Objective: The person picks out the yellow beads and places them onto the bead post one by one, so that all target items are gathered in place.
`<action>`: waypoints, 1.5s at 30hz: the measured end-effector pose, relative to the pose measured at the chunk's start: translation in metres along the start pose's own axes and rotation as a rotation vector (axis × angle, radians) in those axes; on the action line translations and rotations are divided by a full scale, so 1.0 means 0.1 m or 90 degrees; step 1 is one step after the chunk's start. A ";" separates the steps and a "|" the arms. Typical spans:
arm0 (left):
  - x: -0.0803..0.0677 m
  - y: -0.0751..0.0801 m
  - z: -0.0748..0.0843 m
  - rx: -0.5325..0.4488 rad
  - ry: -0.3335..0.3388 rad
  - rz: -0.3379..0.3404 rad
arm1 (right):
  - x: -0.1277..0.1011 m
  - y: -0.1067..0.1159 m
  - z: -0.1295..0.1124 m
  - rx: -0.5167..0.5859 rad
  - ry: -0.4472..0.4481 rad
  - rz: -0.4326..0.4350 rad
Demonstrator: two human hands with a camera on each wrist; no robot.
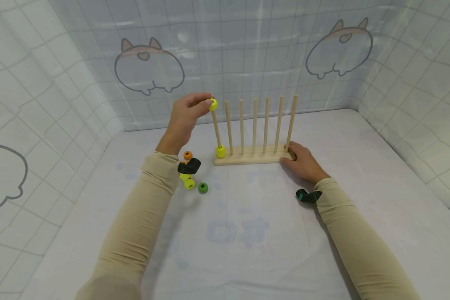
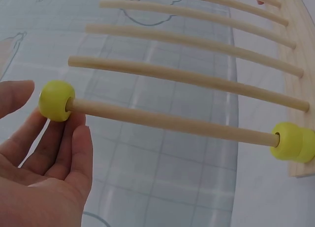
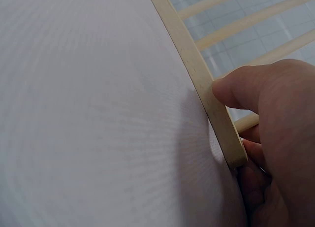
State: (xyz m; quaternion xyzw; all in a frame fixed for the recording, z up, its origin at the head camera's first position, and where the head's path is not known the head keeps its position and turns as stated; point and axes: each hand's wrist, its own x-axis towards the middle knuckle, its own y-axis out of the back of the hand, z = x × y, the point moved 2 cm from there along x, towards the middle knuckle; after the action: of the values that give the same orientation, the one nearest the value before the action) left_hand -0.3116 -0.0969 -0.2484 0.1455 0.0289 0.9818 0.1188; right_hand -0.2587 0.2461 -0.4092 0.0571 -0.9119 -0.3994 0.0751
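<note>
At the top of the leftmost peg (image 1: 216, 129), my left hand (image 1: 185, 114) holds a round yellow bead (image 2: 56, 100) by its fingertips. The peg's tip meets the bead's hole. Two more yellow beads (image 2: 294, 142) sit stacked at the foot of that same peg. The peg belongs to a wooden rack (image 1: 253, 156) with a row of several upright pegs, the others bare. My right hand (image 1: 301, 161) grips the right end of the rack's base, its thumb (image 3: 236, 89) on the front edge and other fingers behind.
Left of the rack lie loose beads on the white cloth: an orange bead (image 1: 188, 155), a yellow bead (image 1: 189, 183) and a green bead (image 1: 203, 188). My left wrist and its black camera (image 1: 189, 166) partly cover others. A tiled-pattern curtain (image 1: 225, 54) stands behind the rack.
</note>
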 end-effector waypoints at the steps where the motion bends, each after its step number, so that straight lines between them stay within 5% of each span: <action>1: 0.00 0.00 0.01 -0.006 0.001 0.003 | 0.00 0.00 0.00 0.000 0.000 0.001; 13: -0.09 0.09 -0.05 -0.043 -0.006 0.021 | 0.00 -0.02 0.01 0.006 0.000 -0.003; 23: -0.36 0.28 -0.36 -0.101 0.076 0.106 | -0.01 0.01 0.00 0.003 0.005 0.001; 33: -0.68 0.49 -0.56 -0.034 0.088 0.107 | -0.01 0.02 0.01 0.008 0.013 0.010; 45: -0.99 0.83 -0.75 -0.039 0.146 0.184 | -0.01 0.01 0.01 0.009 0.016 0.007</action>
State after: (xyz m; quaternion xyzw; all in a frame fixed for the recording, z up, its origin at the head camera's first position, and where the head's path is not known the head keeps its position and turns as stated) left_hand -0.2601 -0.2027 -0.3402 0.0313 -0.0088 0.9992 -0.0230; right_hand -0.2585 0.2475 -0.4096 0.0576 -0.9140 -0.3918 0.0882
